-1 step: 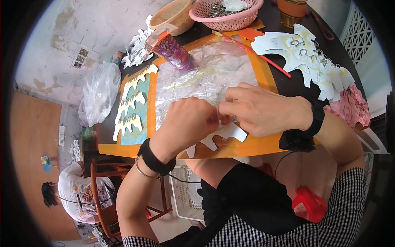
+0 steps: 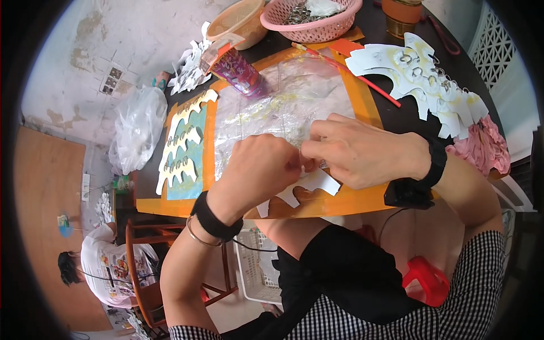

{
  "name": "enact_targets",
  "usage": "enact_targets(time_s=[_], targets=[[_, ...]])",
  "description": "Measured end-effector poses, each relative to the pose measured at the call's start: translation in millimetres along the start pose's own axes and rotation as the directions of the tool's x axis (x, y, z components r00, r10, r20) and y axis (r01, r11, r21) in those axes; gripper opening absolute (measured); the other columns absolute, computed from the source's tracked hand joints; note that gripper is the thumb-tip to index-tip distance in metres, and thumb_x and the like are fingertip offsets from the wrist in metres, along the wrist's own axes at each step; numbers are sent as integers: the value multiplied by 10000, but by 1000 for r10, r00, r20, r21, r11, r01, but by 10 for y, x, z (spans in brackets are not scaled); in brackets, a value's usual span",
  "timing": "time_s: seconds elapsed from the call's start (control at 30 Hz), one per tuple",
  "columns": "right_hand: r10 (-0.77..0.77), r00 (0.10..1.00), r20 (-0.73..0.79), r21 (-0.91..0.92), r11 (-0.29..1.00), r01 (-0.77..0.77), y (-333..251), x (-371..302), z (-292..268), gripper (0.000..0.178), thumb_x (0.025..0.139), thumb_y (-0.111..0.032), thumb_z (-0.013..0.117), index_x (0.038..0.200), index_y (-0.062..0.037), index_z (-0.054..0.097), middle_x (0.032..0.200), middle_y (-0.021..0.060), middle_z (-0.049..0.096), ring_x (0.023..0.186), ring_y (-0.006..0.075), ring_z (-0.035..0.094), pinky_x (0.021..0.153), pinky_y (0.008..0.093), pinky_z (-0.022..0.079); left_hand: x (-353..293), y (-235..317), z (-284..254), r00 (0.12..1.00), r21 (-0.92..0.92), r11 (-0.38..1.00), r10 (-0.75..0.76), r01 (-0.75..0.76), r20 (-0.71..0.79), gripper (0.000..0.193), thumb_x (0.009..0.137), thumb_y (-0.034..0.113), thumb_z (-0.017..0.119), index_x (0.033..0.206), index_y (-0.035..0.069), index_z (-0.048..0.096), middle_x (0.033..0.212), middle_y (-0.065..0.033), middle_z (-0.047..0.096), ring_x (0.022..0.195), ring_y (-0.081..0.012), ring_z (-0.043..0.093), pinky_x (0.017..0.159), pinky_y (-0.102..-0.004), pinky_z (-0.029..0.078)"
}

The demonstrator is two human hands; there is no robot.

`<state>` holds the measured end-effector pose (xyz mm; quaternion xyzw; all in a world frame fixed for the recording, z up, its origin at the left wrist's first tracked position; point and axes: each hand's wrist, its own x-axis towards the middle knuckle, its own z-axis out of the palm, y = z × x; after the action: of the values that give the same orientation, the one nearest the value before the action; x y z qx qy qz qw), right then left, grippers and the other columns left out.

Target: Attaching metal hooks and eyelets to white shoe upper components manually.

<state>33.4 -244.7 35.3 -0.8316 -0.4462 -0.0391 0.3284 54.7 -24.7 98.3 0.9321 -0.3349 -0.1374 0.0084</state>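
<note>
Clear plastic bag (image 2: pixel 136 130): crumpled, on the left side of the dark bench (image 2: pixel 391 116).
Ringed card strips (image 2: pixel 184 139): three toothed white rows bearing metal rings, laid on a teal sheet (image 2: pixel 190 190).
Purple cup (image 2: pixel 241 73): at the upper left of a clear plastic sheet (image 2: pixel 283 79).
Left hand (image 2: pixel 258 167): fingers curled in, meeting the right ones; whatever they hold is hidden.
Pink basket (image 2: pixel 310 27): behind the plastic sheet, metal pieces inside.
Notched white card (image 2: pixel 322 182): at the bench's near edge, below both hands, partly covered.
Right hand (image 2: pixel 362 150): fingers bent and drawn close together; I cannot tell what they grip.
Card pile (image 2: pixel 422 85): overlapping white pieces with metal rings.
Pink cloth (image 2: pixel 481 147): bunched against the pile's near end.
</note>
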Motion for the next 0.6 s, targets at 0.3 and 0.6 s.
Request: enact_targets(time_s=[0.3,0.6], targets=[[-12,999,-40,-39,999,11,-4,-4,28,242,831,-17,597,1068,-56,625,1043,162,627,1026,354,599,959,432,464,-67,91,283,965,-47,999,-21,9,-262,149,805,259,763,809,110,778,744,-93,726,768,-304,699,700,-429,553],[11,1000,-6,45,999,-11,12,20,14,219,838,-21,590,1037,-98,642,990,129,637,1011,340,604,952,433,456,-162,2,322,938,-482,851,-313,207,-150,240,819,234,753,913,15,786,757,-137,750,673,-248,722,684,-356,569]])
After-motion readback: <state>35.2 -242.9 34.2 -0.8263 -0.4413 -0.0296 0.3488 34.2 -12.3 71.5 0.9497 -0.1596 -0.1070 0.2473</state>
